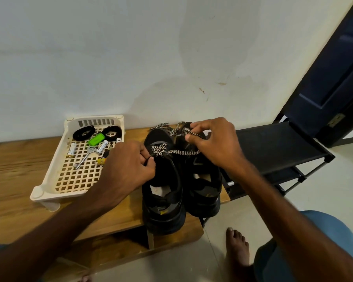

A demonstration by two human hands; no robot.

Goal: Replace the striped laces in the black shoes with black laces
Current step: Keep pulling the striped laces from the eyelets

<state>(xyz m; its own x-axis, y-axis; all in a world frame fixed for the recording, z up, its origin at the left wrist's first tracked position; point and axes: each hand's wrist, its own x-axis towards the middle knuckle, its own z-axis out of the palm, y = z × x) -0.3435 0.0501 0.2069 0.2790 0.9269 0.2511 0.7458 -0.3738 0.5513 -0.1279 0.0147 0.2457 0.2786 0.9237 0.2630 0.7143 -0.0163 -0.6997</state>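
two black shoes (165,210) stand side by side at the right end of the table (12,180), heels toward me, so the tongues and eyelets face up within easy reach. both carry striped laces (181,153), untied and lying loose across the tops. my left hand (126,165) pinches a strand at the left shoe's upper eyelet, fingers curled tight round it, seemingly to steady it or begin drawing it out. my right hand (214,141) pinches another striped strand over the front of the right shoe, holding the slack clear. i judge the job is at its first step, unthreading. the black laces (84,132) lie coiled in two bundles at the back of a cream tray (51,159) just left of the shoes, handy for rethreading, among batteries (71,150), a key (86,157) and a green block (96,139). a dark rack (273,147) sits to the right. my bare foot (237,247) rests on the floor below.
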